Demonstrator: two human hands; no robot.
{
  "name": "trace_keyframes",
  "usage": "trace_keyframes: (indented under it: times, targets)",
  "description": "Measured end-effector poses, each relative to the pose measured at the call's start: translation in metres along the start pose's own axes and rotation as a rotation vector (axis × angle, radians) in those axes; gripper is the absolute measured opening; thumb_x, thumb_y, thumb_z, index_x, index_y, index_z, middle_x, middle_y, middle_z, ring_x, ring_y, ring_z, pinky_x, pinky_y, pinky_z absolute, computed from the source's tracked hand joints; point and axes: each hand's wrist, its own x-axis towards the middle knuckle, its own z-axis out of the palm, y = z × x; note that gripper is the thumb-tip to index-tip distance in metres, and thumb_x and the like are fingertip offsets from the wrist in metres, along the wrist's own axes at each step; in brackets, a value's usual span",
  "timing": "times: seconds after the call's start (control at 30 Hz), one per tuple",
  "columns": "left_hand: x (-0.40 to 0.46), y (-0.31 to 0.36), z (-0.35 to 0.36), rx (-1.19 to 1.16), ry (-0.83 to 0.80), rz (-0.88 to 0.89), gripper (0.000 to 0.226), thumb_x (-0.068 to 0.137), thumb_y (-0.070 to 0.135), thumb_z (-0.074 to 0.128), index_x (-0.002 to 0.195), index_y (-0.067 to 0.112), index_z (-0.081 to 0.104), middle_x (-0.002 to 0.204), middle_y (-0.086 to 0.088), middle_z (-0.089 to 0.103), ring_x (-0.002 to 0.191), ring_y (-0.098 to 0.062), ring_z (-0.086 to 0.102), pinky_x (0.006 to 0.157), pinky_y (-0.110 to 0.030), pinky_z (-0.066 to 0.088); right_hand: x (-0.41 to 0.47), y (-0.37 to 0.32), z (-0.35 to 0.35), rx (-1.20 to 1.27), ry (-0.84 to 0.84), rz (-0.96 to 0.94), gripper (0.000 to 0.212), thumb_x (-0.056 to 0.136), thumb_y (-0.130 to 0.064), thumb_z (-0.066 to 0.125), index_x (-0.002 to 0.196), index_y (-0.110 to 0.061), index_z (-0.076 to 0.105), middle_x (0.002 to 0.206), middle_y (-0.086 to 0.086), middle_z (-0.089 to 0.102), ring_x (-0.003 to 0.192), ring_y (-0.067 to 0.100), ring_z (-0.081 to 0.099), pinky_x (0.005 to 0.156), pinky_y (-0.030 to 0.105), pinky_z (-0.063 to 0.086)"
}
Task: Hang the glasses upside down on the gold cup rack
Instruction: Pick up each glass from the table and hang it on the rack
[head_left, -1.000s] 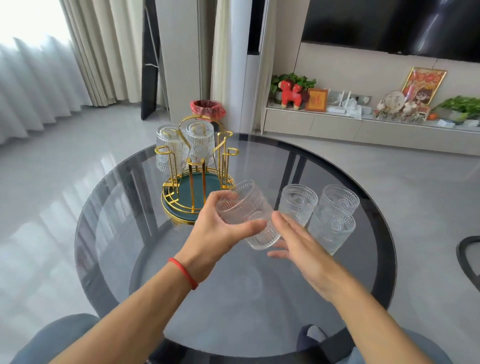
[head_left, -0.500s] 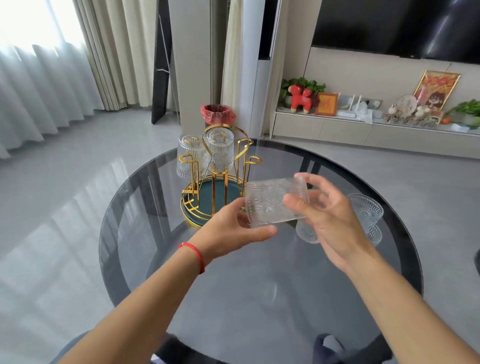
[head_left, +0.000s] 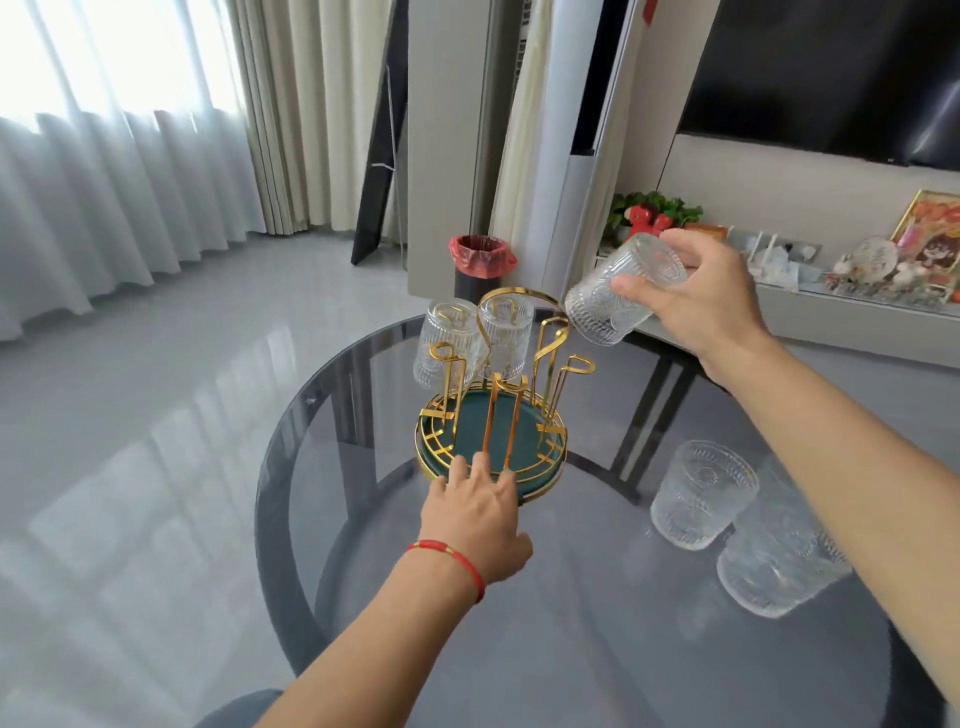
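Observation:
The gold cup rack (head_left: 540, 358) with a green base stands on the round glass table (head_left: 291, 431). Two ribbed glasses (head_left: 506, 338) hang upside down on its far pegs. My right hand (head_left: 696, 296) grips another ribbed glass (head_left: 608, 301), tilted mouth-down, just above and right of the rack's right pegs. My left hand (head_left: 478, 514) rests its fingertips on the near rim of the rack's base, holding nothing. Two more glasses (head_left: 701, 493) stand upright on the table at right, partly behind my right forearm.
A bin with a red liner (head_left: 480, 260) stands on the floor behind the table. A low shelf with ornaments (head_left: 878, 270) runs along the right wall under a dark screen. Curtains hang at left.
My right hand took the glass alone and carried it up and to the right over the rack. My left hand let go and dropped to the rack's base.

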Motion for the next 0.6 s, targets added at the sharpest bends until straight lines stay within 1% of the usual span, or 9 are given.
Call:
trace_keyframes:
  times: [0.07, 0.13, 0.17, 0.23, 0.33, 0.37, 0.47, 0.53, 0.6]
  targets:
    - [0.0, 0.001, 0.0, -0.01, -0.01, -0.007, 0.061, 0.095, 0.049, 0.058, 0.143, 0.015, 0.043, 0.145, -0.015, 0.04, 0.134, -0.037, 0.039, 0.11, -0.051, 0.043, 0.013, -0.002, 0.007, -0.031, -0.089, -0.011, 0.084, 0.073, -0.038, 0.093, 0.145, -0.014, 0.057, 0.145, 0.003, 0.06, 0.133, 0.018, 0.054, 0.112, 0.035, 0.043]
    - [-0.001, 0.001, 0.0, -0.004, -0.009, -0.009, 0.06, 0.096, 0.048, 0.058, 0.143, 0.014, 0.044, 0.144, -0.015, 0.041, 0.133, -0.037, 0.04, 0.11, -0.052, 0.043, 0.021, -0.003, 0.011, -0.096, -0.182, -0.032, 0.084, 0.074, -0.037, 0.093, 0.146, -0.015, 0.057, 0.149, 0.003, 0.058, 0.137, 0.017, 0.052, 0.109, 0.029, 0.038]
    - [-0.001, 0.001, 0.0, -0.002, -0.005, -0.01, 0.059, 0.096, 0.048, 0.058, 0.142, 0.014, 0.044, 0.144, -0.015, 0.041, 0.133, -0.037, 0.039, 0.11, -0.052, 0.043, 0.024, -0.003, 0.014, -0.121, -0.219, -0.039, 0.084, 0.074, -0.036, 0.093, 0.146, -0.015, 0.057, 0.151, 0.003, 0.057, 0.138, 0.017, 0.051, 0.107, 0.028, 0.036]
    - [-0.001, 0.001, 0.0, -0.003, -0.004, -0.011, 0.058, 0.096, 0.048, 0.058, 0.142, 0.015, 0.044, 0.145, -0.015, 0.04, 0.135, -0.038, 0.038, 0.111, -0.054, 0.041, 0.028, -0.003, 0.018, -0.129, -0.278, -0.033, 0.083, 0.074, -0.033, 0.093, 0.146, -0.016, 0.056, 0.152, 0.003, 0.056, 0.137, 0.016, 0.05, 0.108, 0.029, 0.036]
    - [-0.001, 0.0, 0.001, -0.007, -0.001, -0.008, 0.057, 0.096, 0.046, 0.057, 0.142, 0.016, 0.045, 0.144, -0.013, 0.042, 0.136, -0.037, 0.037, 0.11, -0.053, 0.042, 0.03, 0.001, 0.026, -0.087, -0.368, -0.007, 0.079, 0.075, -0.028, 0.093, 0.145, -0.018, 0.057, 0.15, 0.004, 0.056, 0.129, 0.009, 0.046, 0.108, 0.031, 0.036]
    - [-0.001, 0.0, 0.001, -0.013, -0.002, -0.009, 0.056, 0.096, 0.045, 0.057, 0.142, 0.016, 0.045, 0.144, -0.013, 0.042, 0.135, -0.037, 0.038, 0.11, -0.053, 0.042, 0.03, 0.003, 0.029, -0.076, -0.4, 0.001, 0.077, 0.076, -0.025, 0.092, 0.144, -0.017, 0.058, 0.15, 0.005, 0.056, 0.13, 0.01, 0.046, 0.109, 0.031, 0.035]
    - [-0.002, 0.0, 0.0, -0.025, 0.001, -0.011, 0.052, 0.097, 0.043, 0.057, 0.141, 0.017, 0.047, 0.142, -0.012, 0.045, 0.132, -0.035, 0.041, 0.108, -0.052, 0.044, 0.032, 0.012, 0.033, -0.014, -0.478, 0.057, 0.073, 0.076, -0.013, 0.09, 0.143, -0.012, 0.06, 0.152, 0.007, 0.056, 0.143, 0.018, 0.046, 0.113, 0.03, 0.035]
    - [-0.002, -0.001, -0.001, -0.034, 0.008, -0.013, 0.05, 0.097, 0.043, 0.056, 0.139, 0.017, 0.049, 0.14, -0.011, 0.046, 0.13, -0.033, 0.043, 0.106, -0.051, 0.045, 0.032, 0.016, 0.035, 0.007, -0.518, 0.092, 0.075, 0.075, -0.007, 0.09, 0.143, -0.011, 0.06, 0.151, 0.006, 0.057, 0.145, 0.02, 0.046, 0.112, 0.029, 0.035]
    - [-0.003, -0.001, -0.001, -0.047, 0.006, -0.01, 0.051, 0.096, 0.043, 0.057, 0.14, 0.017, 0.049, 0.14, -0.011, 0.045, 0.13, -0.033, 0.042, 0.107, -0.051, 0.045, 0.03, 0.02, 0.04, 0.018, -0.535, 0.111, 0.078, 0.071, -0.003, 0.091, 0.142, -0.012, 0.061, 0.149, 0.005, 0.058, 0.146, 0.019, 0.045, 0.116, 0.032, 0.035]
